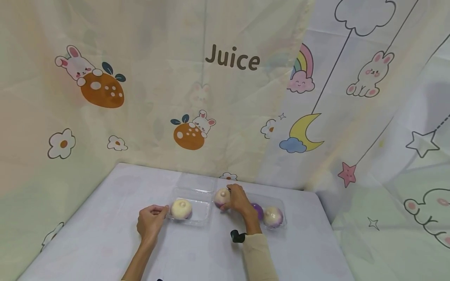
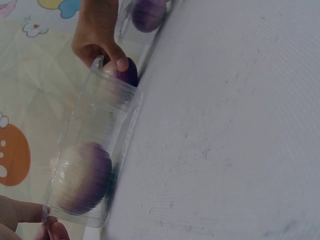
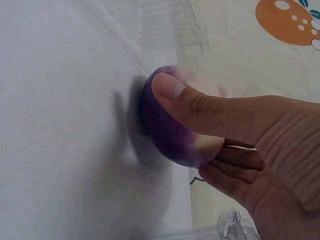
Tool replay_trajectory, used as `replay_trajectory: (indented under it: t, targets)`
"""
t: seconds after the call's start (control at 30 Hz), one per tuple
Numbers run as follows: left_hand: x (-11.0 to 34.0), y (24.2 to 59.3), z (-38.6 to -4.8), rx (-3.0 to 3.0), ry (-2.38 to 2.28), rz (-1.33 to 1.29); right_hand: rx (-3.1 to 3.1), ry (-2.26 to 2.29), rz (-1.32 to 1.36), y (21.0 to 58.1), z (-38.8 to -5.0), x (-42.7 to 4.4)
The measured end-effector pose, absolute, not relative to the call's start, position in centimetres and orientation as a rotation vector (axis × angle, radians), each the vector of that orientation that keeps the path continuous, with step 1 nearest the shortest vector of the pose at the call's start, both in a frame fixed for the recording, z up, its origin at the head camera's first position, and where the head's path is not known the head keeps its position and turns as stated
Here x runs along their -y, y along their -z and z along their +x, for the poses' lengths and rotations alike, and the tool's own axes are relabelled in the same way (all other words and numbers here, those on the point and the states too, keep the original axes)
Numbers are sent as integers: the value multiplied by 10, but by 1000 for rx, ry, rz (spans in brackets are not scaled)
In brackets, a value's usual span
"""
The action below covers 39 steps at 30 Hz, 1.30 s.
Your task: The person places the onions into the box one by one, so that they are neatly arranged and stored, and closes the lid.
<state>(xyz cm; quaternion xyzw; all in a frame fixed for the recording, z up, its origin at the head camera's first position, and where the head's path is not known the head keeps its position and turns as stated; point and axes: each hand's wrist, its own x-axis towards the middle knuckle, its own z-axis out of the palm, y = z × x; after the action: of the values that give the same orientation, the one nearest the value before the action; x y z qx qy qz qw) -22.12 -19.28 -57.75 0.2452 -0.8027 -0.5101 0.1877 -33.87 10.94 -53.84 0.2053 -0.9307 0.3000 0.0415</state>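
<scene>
My left hand [image 1: 152, 221] pinches the left edge of a clear plastic box [image 1: 202, 212]. Inside that box, at its left side, sits a white-and-purple turnip [image 1: 181, 209], nub upward. In the left wrist view, finger and thumb of the left hand [image 2: 25, 215] meet at the rim of the box [image 2: 95, 125]. Just right of the box, my right hand [image 1: 239, 199] grips another turnip [image 1: 222, 198]. The right wrist view has the thumb of the right hand [image 3: 250, 135] across the purple side of this turnip [image 3: 172, 120], low over the table.
A second clear box [image 1: 284, 208] stands to the right, holding a purple round piece [image 1: 258, 211] and a turnip [image 1: 273, 217]. The left box's lid [image 1: 197, 182] lies folded back toward the printed curtain [image 1: 147, 117]. White cloth covers the table [image 1: 197, 249].
</scene>
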Motion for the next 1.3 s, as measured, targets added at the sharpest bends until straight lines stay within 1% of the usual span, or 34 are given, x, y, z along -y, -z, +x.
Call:
replay_trajectory:
  t: [0.1, 0.37, 0.47, 0.6, 0.83, 1.07, 1.2, 1.3]
  targets:
    - [193, 577, -221, 2258, 1436, 684, 2830, -927, 658, 539, -339, -110]
    - [193, 578, -222, 2257, 1435, 686, 2769, -893, 751, 554, -350, -115]
    - [192, 578, -222, 2259, 1438, 683, 2769, -936, 737, 555, -350, -115]
    - [192, 579, -221, 2267, 1439, 687, 2812, -990, 673, 546, -341, -111]
    - [192, 578, -221, 2258, 1440, 693, 2793, -988, 678, 549, -344, -112]
    - [191, 577, -220, 2257, 1442, 715, 2713, -1024, 685, 575, -361, -119]
    - [191, 577, -220, 2256, 1441, 707, 2687, -984, 735, 570, -359, -120]
    - [192, 578, -221, 2255, 1437, 704, 2703, -986, 731, 556, -351, -119]
